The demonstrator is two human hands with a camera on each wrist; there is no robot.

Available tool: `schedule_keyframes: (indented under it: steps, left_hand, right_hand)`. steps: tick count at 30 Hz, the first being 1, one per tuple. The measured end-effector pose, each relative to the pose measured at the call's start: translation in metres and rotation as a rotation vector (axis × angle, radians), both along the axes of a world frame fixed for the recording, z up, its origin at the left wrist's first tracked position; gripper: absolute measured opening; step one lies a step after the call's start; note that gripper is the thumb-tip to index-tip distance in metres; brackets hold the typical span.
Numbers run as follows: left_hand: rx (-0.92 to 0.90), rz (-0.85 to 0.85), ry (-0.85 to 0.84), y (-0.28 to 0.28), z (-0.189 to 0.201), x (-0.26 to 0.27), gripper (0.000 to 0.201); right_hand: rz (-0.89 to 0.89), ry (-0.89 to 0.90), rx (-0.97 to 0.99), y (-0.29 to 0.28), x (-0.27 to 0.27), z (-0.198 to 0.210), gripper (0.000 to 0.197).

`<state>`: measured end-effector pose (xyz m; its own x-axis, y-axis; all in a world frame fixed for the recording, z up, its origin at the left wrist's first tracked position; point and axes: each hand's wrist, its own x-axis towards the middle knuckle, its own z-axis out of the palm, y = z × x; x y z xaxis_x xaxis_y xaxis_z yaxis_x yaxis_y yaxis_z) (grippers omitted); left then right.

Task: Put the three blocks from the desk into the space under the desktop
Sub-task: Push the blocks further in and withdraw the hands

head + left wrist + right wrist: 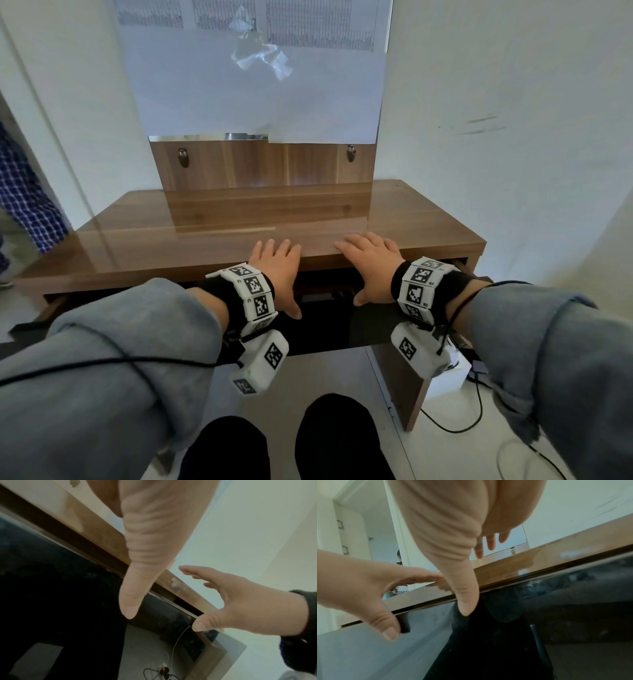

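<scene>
No blocks show in any view. My left hand and right hand lie side by side on the front edge of the brown wooden desktop. Their fingers are flat and straight on top, and both thumbs hang down over the edge in front of the dark space under the desktop. Neither hand holds anything. The left wrist view shows my left thumb pointing down and the right hand beyond it. In the right wrist view my right thumb crosses the desk edge, with the left hand beside it.
An upright wooden back panel covered with taped paper sheets stands at the rear of the desk. Cables lie on the floor by the desk's right leg. A person in a checked shirt stands at far left. My legs are below.
</scene>
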<state>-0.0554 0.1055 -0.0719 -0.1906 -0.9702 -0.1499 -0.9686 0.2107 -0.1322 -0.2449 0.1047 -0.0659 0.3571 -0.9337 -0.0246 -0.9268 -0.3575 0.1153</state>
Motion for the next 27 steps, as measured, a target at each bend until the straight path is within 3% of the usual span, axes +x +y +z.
schedule_keyframes:
  steps: [5, 10, 27]
  left_hand:
    - [0.014, -0.034, 0.036, -0.015, 0.000, 0.008, 0.117]
    - [-0.102, -0.079, 0.018, -0.022, 0.000, 0.012, 0.089]
    - [-0.241, -0.088, -0.056, -0.032, 0.001, 0.006, 0.038]
  right_hand:
    - [-0.002, 0.016, 0.050, -0.019, 0.002, -0.004, 0.096]
    - [0.003, -0.065, -0.062, -0.028, 0.005, -0.005, 0.078]
    - [-0.002, -0.097, -0.292, -0.040, 0.021, -0.017, 0.042]
